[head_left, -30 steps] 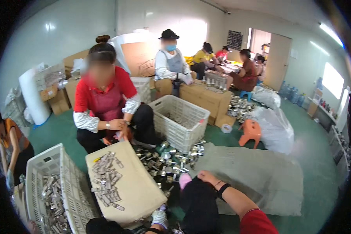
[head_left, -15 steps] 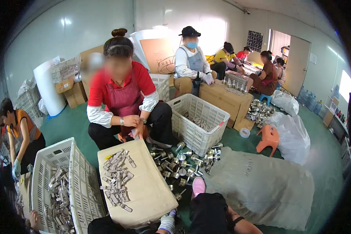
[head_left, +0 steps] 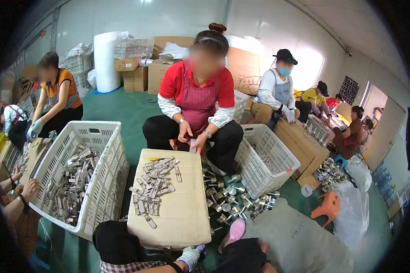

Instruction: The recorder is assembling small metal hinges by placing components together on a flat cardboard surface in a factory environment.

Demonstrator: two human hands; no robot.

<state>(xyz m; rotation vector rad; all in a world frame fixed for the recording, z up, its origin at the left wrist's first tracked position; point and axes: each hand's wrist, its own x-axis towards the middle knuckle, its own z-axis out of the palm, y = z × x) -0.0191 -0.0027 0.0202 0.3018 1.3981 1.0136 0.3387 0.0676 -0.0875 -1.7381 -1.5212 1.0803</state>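
Observation:
My left hand (head_left: pixel 190 257), in a striped knit glove with greyish fingertips, is at the near right corner of a flat cardboard box (head_left: pixel 187 227). Its fingers stretch along the box's lower edge; I cannot make out a firm grip. My right hand (head_left: pixel 266 255) shows only in part beside my black-clad knee, blurred, its fingers not clear. On the box lies a loose heap of flat slotted metal pieces (head_left: pixel 152 184), with a small yellow thing (head_left: pixel 156 159) at its far end. Just past my pink shoe (head_left: pixel 236 230), round metal parts with stems (head_left: pixel 232 200) are scattered on the floor.
A white crate (head_left: pixel 118 168) of metal pieces stands left of the box. Opposite squats a person in red (head_left: pixel 198 98), hands near the box's far edge. Another white crate (head_left: pixel 278 164), a grey sack (head_left: pixel 300 241) and an orange stool (head_left: pixel 326 208) are to the right. Several co-workers sit around.
The view has swung left, so things sit further right in the picture and more of the left crate and co-workers shows. The opposite person's hands have moved apart. My gloved hand stays by the box.

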